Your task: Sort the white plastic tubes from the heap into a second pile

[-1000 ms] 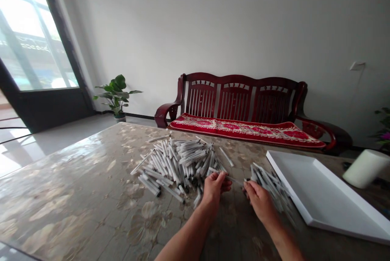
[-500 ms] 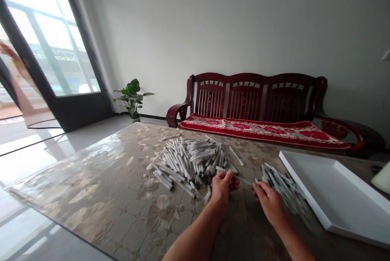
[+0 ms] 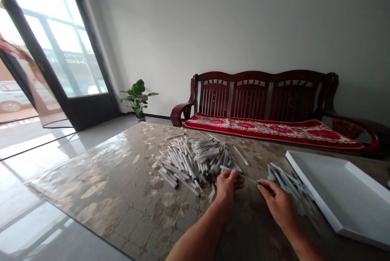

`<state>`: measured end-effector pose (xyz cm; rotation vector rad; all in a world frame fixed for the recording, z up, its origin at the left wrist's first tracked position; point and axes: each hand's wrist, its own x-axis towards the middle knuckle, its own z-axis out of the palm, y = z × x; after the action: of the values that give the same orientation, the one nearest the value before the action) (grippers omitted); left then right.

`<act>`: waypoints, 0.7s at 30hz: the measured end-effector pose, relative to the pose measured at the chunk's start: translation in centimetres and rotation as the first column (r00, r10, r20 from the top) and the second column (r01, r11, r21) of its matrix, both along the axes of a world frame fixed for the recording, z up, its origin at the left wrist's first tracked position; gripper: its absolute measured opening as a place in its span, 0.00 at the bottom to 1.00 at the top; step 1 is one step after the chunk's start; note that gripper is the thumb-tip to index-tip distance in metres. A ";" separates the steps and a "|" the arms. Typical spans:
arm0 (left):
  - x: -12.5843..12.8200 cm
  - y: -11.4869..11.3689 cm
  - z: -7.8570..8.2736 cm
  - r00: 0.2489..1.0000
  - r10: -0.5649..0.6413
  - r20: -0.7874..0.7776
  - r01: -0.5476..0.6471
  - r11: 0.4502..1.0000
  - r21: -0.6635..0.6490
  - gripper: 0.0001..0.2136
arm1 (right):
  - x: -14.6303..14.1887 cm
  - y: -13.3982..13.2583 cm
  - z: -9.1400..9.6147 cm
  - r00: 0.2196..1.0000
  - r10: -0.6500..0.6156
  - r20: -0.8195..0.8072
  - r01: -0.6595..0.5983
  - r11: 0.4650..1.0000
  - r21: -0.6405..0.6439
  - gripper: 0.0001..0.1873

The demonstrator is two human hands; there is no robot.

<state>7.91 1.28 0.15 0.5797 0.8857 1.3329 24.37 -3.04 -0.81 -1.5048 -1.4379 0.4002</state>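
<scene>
Here, a patterned table (image 3: 112, 212) carries everything. A shallow white tray (image 3: 344, 192) sits with one corner close to its far edge. A heap of pens (image 3: 189, 159) spreads toward that edge, left of the tray; a smaller bunch (image 3: 289, 186) lies just beside the tray. Between them, the left hand (image 3: 226, 188) and right hand (image 3: 278, 204) each pinch a slim pen piece (image 3: 251, 180), which bridges the gap between them.
</scene>
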 end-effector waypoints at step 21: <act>-0.1 -0.4 0.5 0.998 0.015 -0.055 -0.015 1.000 0.008 0.24 | -0.6 -0.4 0.7 0.999 0.012 0.033 -0.011 0.999 -0.052 0.17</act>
<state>7.83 0.92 0.63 0.6194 0.9316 1.3401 23.81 -3.41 -0.15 -1.5518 -1.4725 0.4245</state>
